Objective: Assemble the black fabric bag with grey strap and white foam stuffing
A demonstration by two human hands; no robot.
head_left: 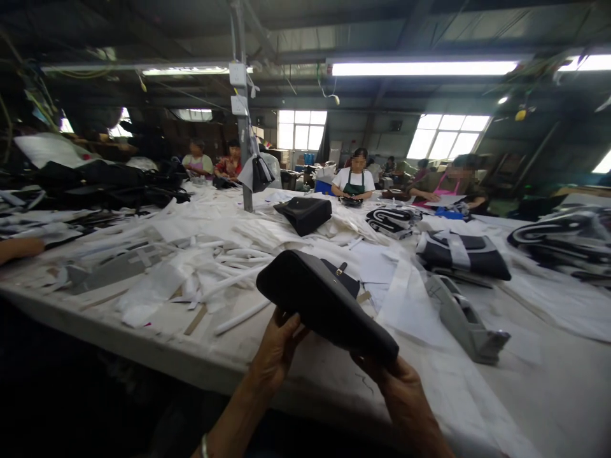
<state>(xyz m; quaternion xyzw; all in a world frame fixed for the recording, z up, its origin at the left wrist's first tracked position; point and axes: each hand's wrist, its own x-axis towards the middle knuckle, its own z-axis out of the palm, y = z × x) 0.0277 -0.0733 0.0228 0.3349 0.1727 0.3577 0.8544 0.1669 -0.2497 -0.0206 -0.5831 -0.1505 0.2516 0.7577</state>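
Observation:
A black bag (324, 305) with a small gold-coloured clasp on its flap is held up, tilted, over the table's near edge. My left hand (279, 343) grips its lower left side, thumb and fingers on the edge. At the lower right end, my right hand (394, 381) holds the same bag, its fingers partly hidden beneath it. A silver bracelet shows on my left wrist.
White foam and paper scraps (191, 261) cover much of the table (229, 369). A grey tape dispenser (468, 321) stands right, near a wrapped black bag (463, 254). Another black bag (304, 214) lies ahead beside a metal post (244, 152). Several people work beyond; a forearm (21, 248) shows left.

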